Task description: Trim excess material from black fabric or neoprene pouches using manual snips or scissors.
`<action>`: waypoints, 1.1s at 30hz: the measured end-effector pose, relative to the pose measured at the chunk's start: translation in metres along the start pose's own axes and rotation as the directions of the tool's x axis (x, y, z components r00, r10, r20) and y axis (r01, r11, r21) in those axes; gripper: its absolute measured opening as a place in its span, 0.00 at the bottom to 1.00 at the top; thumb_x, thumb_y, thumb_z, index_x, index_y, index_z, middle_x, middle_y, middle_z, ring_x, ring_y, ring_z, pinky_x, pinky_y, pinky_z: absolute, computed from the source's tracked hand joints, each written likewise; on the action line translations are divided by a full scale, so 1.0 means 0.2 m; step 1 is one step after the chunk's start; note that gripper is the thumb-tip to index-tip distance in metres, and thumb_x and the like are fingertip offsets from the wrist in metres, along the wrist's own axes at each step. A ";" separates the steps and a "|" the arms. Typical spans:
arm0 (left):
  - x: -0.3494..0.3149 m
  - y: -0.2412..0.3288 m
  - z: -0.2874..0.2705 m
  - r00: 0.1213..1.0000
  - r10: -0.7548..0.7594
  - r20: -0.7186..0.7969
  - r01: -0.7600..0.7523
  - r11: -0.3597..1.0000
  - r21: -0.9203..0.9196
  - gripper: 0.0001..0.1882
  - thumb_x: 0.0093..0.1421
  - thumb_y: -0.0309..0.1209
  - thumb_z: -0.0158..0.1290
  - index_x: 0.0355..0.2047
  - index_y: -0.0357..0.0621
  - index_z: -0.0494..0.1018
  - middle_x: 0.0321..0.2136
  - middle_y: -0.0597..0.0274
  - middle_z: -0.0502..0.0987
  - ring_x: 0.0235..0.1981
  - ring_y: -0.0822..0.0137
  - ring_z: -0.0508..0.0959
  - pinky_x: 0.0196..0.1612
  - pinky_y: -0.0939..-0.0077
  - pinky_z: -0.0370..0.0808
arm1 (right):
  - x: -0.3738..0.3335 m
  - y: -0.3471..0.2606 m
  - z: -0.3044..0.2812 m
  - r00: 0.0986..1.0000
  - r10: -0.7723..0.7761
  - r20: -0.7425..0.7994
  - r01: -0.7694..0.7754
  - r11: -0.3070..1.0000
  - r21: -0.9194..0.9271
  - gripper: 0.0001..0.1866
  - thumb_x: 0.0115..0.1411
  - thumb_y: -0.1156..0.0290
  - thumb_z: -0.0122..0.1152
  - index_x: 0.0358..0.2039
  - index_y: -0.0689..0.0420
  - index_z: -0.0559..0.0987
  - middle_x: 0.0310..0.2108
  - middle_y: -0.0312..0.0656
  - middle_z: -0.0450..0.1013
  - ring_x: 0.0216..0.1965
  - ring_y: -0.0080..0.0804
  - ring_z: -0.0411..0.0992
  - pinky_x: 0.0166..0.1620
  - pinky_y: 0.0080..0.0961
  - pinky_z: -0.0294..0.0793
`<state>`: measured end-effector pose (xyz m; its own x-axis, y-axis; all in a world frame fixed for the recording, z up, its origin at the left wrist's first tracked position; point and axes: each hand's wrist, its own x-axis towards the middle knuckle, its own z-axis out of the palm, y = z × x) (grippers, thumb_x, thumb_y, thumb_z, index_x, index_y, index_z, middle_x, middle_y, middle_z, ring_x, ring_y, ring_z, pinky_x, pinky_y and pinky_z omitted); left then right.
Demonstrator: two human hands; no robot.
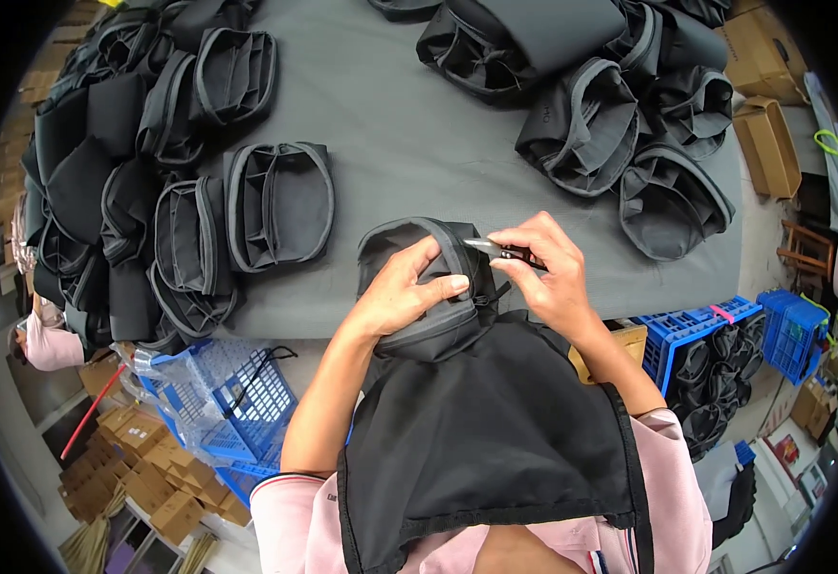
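A black zippered pouch [435,337] sits at the table's near edge, its mouth facing up. My left hand [403,292] grips its rim, the thumb on the near side and the fingers reaching inside. In my right hand [551,265] is a pair of thread snips [496,251] with a metal blade and dark handles. The blade points left and lies close against the zipper edge of the pouch; whether it touches the fabric I cannot tell. Part of the pouch's inside is hidden by my left hand.
A grey-covered table [381,124] spreads ahead. Finished-looking black pouches [280,206] pile up on its left, and more black pouches [582,129] on its right. Blue crates [237,392] stand below at left, another blue crate [672,335] at right. Cardboard boxes [146,459] stack lower left.
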<state>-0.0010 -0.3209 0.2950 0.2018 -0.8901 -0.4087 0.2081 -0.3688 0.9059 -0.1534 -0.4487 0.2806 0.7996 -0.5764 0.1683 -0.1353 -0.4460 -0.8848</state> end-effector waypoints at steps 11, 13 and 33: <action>0.00 -0.01 0.00 0.999 -0.032 0.019 0.032 0.999 0.037 0.19 0.54 0.32 0.56 0.44 0.36 0.69 0.37 0.63 0.74 0.41 0.74 0.70 0.47 0.77 0.66 | 0.00 -0.04 0.02 0.998 0.057 0.009 -0.058 0.996 0.070 0.10 0.46 0.78 0.62 0.32 0.58 0.78 0.25 0.38 0.69 0.24 0.29 0.68 0.28 0.23 0.68; -0.01 -0.02 0.00 1.000 -0.009 0.019 0.008 0.999 0.053 0.19 0.55 0.33 0.56 0.44 0.35 0.69 0.37 0.63 0.74 0.41 0.74 0.70 0.48 0.77 0.66 | 0.01 -0.01 0.04 0.996 0.085 -0.009 -0.084 0.993 0.088 0.11 0.45 0.80 0.62 0.32 0.60 0.78 0.25 0.37 0.68 0.24 0.25 0.66 0.28 0.20 0.65; -0.04 -0.04 -0.01 0.994 -0.033 -0.103 0.014 0.985 -0.174 0.13 0.61 0.30 0.49 0.44 0.36 0.69 0.38 0.64 0.74 0.39 0.75 0.70 0.45 0.79 0.67 | -0.17 0.00 0.05 0.995 0.028 0.093 -0.035 0.996 0.077 0.15 0.42 0.75 0.67 0.34 0.55 0.78 0.24 0.36 0.68 0.22 0.29 0.67 0.26 0.25 0.65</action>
<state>-0.0020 -0.3107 0.2902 0.2928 -0.8450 -0.4474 0.3746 -0.3291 0.8668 -0.1750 -0.4219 0.2709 0.8466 -0.5224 0.1020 -0.1183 -0.3715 -0.9208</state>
